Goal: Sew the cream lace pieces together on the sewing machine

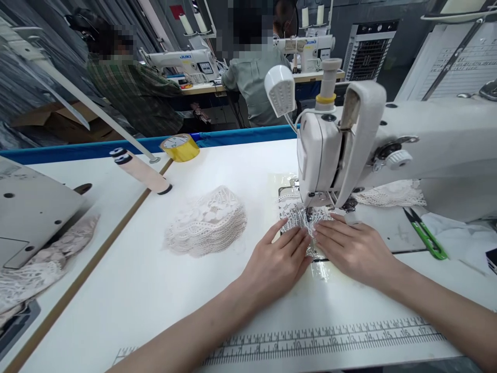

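My left hand (280, 256) and right hand (351, 246) lie flat and unclenched, resting on the white lace trim (290, 206) under the sewing-machine head (317, 155). I should keep it smooth, guiding both sides evenly without tugging, well clear of the presser foot (309, 211).

The left forearm (194, 326) slants up from the bottom edge and the right forearm (438, 300) from the lower right, both bare, drawing toward each other. The left hand (277, 259) and right hand (351, 249) are spread low and flattish, backs up, fingers extended rather than curled. Their fingertips point inward and nearly meet, the wrists held wider apart.
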Available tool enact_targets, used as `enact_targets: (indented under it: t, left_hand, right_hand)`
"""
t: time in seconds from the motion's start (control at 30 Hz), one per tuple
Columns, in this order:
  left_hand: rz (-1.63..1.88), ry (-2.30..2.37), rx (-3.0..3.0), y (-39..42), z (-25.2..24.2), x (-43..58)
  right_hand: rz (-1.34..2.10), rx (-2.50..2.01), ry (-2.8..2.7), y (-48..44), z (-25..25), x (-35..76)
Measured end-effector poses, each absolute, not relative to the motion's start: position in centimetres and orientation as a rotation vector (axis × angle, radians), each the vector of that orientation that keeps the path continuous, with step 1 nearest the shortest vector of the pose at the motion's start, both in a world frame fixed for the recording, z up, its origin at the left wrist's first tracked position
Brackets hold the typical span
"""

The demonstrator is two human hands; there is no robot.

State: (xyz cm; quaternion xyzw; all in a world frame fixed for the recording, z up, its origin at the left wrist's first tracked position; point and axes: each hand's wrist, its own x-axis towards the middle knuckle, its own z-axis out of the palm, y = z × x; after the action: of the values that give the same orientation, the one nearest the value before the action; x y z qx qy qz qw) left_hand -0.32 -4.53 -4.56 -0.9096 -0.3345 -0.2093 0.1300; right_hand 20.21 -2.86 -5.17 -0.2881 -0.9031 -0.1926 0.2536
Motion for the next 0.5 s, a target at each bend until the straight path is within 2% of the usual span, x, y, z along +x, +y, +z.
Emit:
enact_targets:
  t: [0.5]
  left_hand:
    - [-0.644,-1.085,-2.658,-3.3,-5.0,-0.5]
  right_hand:
    - [-0.603,-0.870,-2.451,-2.3,-5.2,20.0]
